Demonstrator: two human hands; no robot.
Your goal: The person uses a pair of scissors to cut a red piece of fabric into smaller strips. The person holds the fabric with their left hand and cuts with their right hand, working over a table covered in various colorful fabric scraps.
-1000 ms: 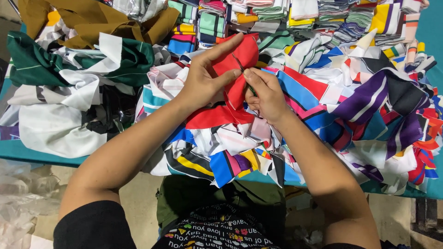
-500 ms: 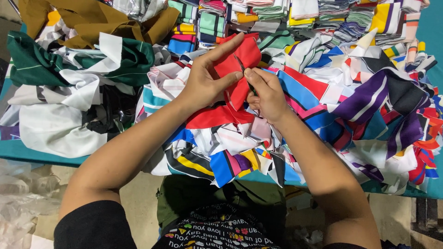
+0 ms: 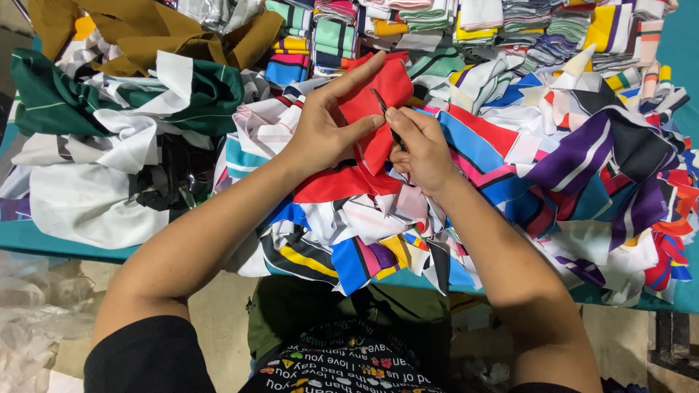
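Red fabric piece [image 3: 378, 109] lies on top of the heap of mixed coloured fabric scraps [image 3: 510, 189], at the centre of the teal table [image 3: 44, 240]. Left hand [image 3: 324, 127] pinches it, thumb on the front and fingers spread behind; right hand [image 3: 422, 149] is closed on small dark snips [image 3: 386, 116] at the red cloth. Green and white cloth [image 3: 131, 102] lies to the left, folded stacks [image 3: 437, 22] along the far edge.

No packages, labels, signs or screens show among the fabric pieces [image 3: 510, 167].
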